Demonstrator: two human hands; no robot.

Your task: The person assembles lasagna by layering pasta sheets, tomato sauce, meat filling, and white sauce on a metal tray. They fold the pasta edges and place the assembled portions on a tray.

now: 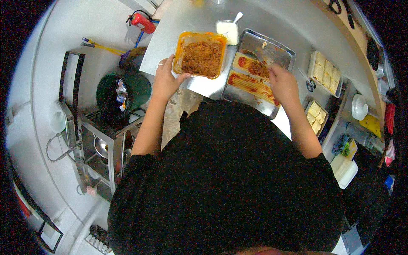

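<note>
My left hand (pixel 168 76) grips the left side and near corner of an orange-stained, square plastic container (pixel 224 55). Brown minced filling (pixel 199 57) covers its inside. My right hand (pixel 282 83) is closed over a metal tray (pixel 229 94), its fingertips low over the food. A greyish blurred streak lies beside those fingers; what they hold is too unclear to name. Two pale ridged pasta strips (pixel 248 85) lie in the tray, streaked with red sauce, and brown filling (pixel 257 69) sits on the farther one. Loose bits are scattered at the tray's far end.
A tub of white cream (pixel 227 30) with a spoon (pixel 238 18) stands behind the tray. To the right are scissors (pixel 311 86) and two filled trays, one larger (pixel 312 70) and one smaller (pixel 326 117). A fire extinguisher (pixel 143 23) and green bin (pixel 104 91) are left.
</note>
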